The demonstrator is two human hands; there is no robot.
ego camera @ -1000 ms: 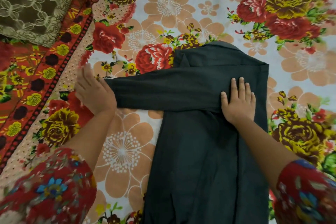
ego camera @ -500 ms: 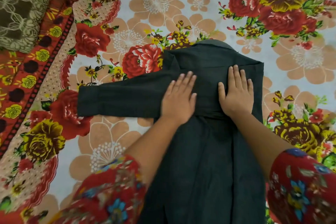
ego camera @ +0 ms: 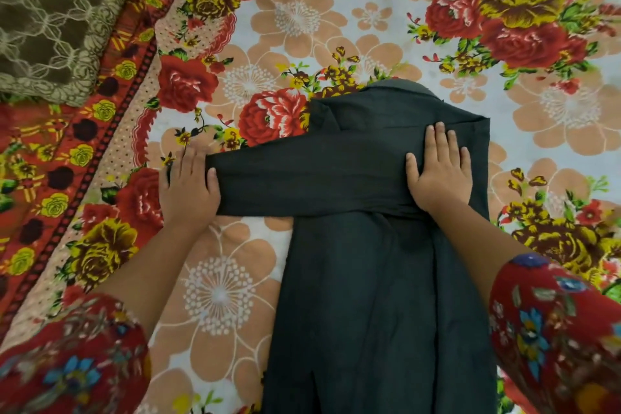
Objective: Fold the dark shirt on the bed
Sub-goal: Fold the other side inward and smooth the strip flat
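The dark shirt (ego camera: 369, 279) lies lengthwise on the floral bedsheet (ego camera: 302, 20), its body narrowed by folds, collar end far from me. One sleeve (ego camera: 302, 181) stretches across the chest and sticks out to the left. My left hand (ego camera: 188, 188) rests on the sleeve's cuff end, fingers straight and thumb lying over the fabric; the cuff itself is hidden under the hand. My right hand (ego camera: 437, 175) presses flat on the shirt's upper right part, where the sleeve crosses it.
A brown patterned cushion (ego camera: 57, 17) sits at the far left corner. The sheet's red border band (ego camera: 100, 144) runs diagonally on the left. Bedsheet shows on all sides of the shirt.
My left hand slid from the middle of the sleeve out leftward to its cuff end. My right hand stayed pressed on the shirt. The view shifted slightly.
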